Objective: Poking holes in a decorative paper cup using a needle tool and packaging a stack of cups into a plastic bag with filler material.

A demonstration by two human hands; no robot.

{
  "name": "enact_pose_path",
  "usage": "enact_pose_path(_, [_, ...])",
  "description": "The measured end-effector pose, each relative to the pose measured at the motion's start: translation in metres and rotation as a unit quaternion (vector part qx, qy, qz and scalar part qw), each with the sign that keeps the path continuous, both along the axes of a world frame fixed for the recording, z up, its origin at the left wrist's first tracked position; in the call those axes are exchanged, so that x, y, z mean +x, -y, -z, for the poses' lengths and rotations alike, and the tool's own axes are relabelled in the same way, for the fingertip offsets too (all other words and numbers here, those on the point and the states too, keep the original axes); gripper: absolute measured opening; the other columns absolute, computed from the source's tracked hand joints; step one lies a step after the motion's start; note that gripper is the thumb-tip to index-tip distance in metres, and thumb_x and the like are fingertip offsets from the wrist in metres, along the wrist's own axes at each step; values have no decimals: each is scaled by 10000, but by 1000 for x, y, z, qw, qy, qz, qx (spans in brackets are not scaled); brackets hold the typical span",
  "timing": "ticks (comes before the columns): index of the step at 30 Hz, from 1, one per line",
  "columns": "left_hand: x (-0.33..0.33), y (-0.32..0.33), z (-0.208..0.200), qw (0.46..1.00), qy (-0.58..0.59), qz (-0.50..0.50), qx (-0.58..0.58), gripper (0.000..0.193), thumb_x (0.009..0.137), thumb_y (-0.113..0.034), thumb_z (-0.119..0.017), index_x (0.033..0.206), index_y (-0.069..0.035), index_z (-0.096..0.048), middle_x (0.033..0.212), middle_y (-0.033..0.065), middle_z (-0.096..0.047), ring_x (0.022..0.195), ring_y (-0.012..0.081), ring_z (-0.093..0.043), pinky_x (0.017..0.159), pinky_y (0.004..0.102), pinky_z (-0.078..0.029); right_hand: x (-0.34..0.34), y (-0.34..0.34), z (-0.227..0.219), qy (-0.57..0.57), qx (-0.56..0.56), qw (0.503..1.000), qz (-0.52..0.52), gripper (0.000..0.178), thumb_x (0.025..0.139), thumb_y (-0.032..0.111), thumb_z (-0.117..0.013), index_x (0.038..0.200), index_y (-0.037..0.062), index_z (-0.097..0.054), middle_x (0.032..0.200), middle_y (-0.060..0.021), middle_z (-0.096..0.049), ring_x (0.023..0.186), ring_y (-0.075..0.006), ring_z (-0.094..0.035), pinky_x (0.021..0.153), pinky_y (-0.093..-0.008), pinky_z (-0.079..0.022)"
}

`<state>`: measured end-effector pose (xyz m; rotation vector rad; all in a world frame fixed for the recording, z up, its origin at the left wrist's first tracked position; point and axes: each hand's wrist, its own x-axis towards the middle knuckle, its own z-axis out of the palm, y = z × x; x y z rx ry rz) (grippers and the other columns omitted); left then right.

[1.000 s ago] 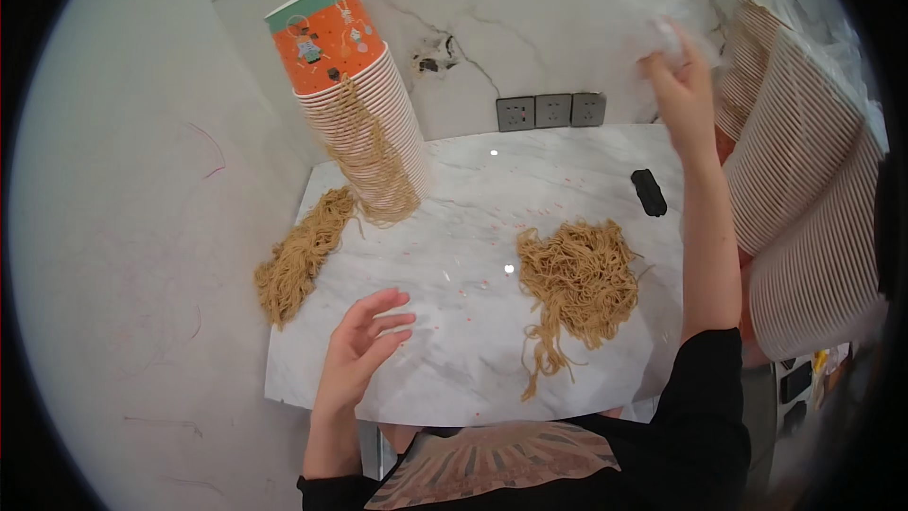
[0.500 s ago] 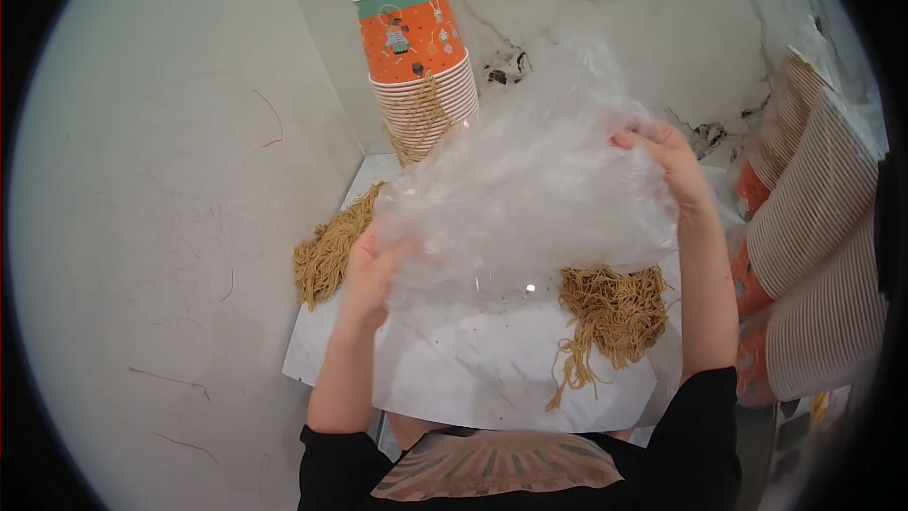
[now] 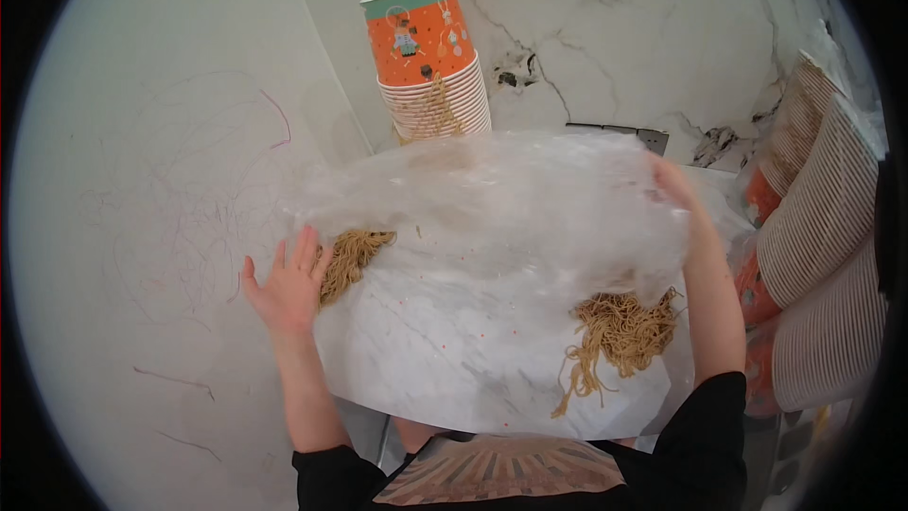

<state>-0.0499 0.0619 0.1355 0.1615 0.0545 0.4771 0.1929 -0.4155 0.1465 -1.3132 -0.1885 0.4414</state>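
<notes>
A large clear plastic bag (image 3: pixel 530 180) is spread out across the far half of the marbled white table (image 3: pixel 397 350). My right hand (image 3: pixel 669 182) grips its right edge, the fingers partly hidden by the film and blurred. With spread fingers and nothing in it, my left hand (image 3: pixel 288 289) hovers at the table's left side. Beside those fingers lies a bundle of tan strands (image 3: pixel 352 263), partly under the film. A second, tangled bundle of tan strands (image 3: pixel 626 333) rests at the right of the table, near my right forearm.
Behind the bag stands a tall stack of orange and green paper cups (image 3: pixel 421 47), upside down, with tan strands hanging on it. Wrapped cup stacks (image 3: pixel 818 208) line the right side. A dark strip of sockets (image 3: pixel 653 140) shows at the marbled back wall. Scribbles mark the left wall.
My left hand has let go of the bag and moved left, fingers spreading. The bag has come down lower and flatter over the table, uncovering the dark strip behind it.
</notes>
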Motion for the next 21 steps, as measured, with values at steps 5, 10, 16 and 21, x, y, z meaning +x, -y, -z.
enact_pose_path(5, [-18,130,28,708,-141,-109,683,834,895,-247,-682,1567,-84,-216,1582,188,-278,1458,354,-319,1170,526,-272,-77,-99,13,-94,62,969,-221,576,1041,487,-493,1380,21,-511,1217,-125,-661,1064,-248,-673,933,-404,-549])
enact_pose_path(10, [-16,149,47,498,-119,-101,853,707,821,-62,-759,1449,-24,-436,1434,169,-469,1312,283,-493,1051,404,-425,-134,-141,9,213,6,926,-312,1248,791,445,-850,1600,71,24,1595,-183,-254,1441,-365,-352,1136,-447,-385])
enact_pose_path(16, [-45,119,89,707,-130,65,692,355,862,-29,-701,1210,12,-647,1140,144,-683,1015,278,-669,874,343,-510,-170,-155,27,393,-170,874,-230,1250,747,140,-854,1601,154,58,1440,-217,-456,1304,-348,-498,1061,-439,-442])
enact_pose_path(21, [-64,100,77,933,-132,183,282,428,842,-62,-675,1247,41,-582,1161,152,-660,1005,276,-670,901,405,-547,-126,-143,60,258,-163,907,-290,727,778,90,-771,1451,100,-498,1094,-126,-692,941,-228,-658,844,-344,-515])
